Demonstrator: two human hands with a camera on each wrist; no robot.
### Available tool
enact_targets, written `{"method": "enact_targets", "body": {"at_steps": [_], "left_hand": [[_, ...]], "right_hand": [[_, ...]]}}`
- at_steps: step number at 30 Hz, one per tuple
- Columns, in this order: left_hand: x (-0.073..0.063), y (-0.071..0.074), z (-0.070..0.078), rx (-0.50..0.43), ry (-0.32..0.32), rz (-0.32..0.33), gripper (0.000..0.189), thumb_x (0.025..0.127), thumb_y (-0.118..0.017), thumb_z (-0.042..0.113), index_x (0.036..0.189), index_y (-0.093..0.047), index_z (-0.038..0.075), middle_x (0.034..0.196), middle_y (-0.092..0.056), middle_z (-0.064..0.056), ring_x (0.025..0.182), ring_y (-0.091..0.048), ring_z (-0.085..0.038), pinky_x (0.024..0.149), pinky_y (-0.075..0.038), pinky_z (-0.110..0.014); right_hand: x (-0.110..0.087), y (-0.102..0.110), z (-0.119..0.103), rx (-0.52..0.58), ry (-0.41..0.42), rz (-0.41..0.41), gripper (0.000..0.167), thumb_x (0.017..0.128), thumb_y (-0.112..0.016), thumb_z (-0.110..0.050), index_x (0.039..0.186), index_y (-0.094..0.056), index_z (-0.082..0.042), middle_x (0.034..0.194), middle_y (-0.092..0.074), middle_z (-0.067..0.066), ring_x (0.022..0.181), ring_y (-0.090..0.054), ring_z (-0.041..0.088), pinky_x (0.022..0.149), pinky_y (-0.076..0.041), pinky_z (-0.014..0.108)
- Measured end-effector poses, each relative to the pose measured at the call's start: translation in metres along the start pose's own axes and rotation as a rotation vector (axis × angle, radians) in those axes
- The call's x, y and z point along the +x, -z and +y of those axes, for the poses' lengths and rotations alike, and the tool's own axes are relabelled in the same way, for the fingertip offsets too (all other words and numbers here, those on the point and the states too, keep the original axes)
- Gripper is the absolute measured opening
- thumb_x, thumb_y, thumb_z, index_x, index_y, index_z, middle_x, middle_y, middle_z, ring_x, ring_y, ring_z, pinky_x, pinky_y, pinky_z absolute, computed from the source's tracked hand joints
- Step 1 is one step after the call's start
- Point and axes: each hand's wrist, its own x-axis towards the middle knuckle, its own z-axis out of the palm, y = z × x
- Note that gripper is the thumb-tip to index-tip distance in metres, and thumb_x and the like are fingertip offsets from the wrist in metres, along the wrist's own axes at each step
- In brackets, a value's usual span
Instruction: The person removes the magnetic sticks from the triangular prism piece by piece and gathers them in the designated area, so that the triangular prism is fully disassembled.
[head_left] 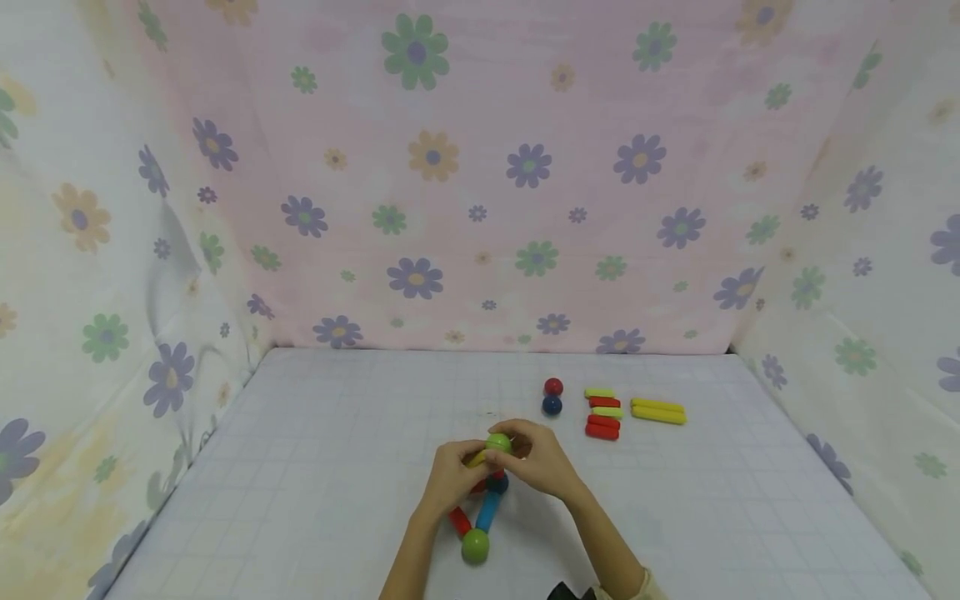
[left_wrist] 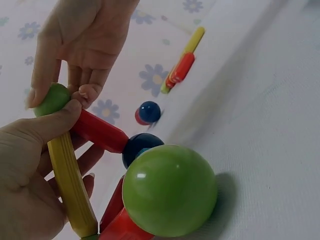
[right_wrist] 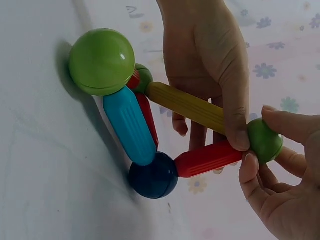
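Between the two hands is a frame of rods and balls. My right hand [head_left: 546, 462] pinches a small green ball [right_wrist: 265, 140] at its raised corner. My left hand [head_left: 448, 477] grips the yellow rod [right_wrist: 187, 106] close to that ball, its thumb lying by the end of a red rod [right_wrist: 210, 158]. That red rod slopes down to a dark blue ball [right_wrist: 154, 176]. From there a light blue rod [right_wrist: 130, 125] runs to a larger-looking green ball [right_wrist: 101, 61] on the table. Another green ball [right_wrist: 143, 79] at the yellow rod's far end is partly hidden.
Beyond the hands, a red ball [head_left: 553, 387] and a dark blue ball [head_left: 552, 406] sit together on the white table [head_left: 315, 467]. To their right lie several short red and yellow-green rods [head_left: 603, 422] and two long yellow rods [head_left: 658, 412]. Flowered cloth [head_left: 480, 242] walls the table.
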Motion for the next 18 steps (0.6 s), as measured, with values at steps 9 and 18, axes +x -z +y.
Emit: {"method": "enact_targets", "body": {"at_steps": [9, 18], "left_hand": [[-0.001, 0.002, 0.000, 0.031, -0.007, 0.012, 0.024, 0.083, -0.072, 0.018, 0.100, -0.072, 0.001, 0.088, -0.070, -0.007, 0.074, -0.053, -0.008, 0.065, -0.046, -0.021], [-0.001, 0.001, -0.004, -0.013, 0.053, 0.037, 0.024, 0.083, -0.072, 0.016, 0.102, -0.071, 0.003, 0.098, -0.070, -0.007, 0.086, -0.056, -0.015, 0.073, -0.047, -0.025]], "right_hand": [[-0.001, 0.003, 0.022, 0.257, -0.172, -0.092, 0.028, 0.092, -0.057, -0.007, 0.116, -0.056, 0.008, 0.104, -0.061, 0.020, 0.081, -0.061, 0.018, 0.072, -0.052, 0.026], [-0.003, 0.006, 0.036, 0.334, -0.279, 0.048, 0.037, 0.094, -0.058, -0.015, 0.126, -0.052, 0.003, 0.114, -0.055, 0.021, 0.089, -0.065, 0.031, 0.079, -0.053, 0.028]]}}
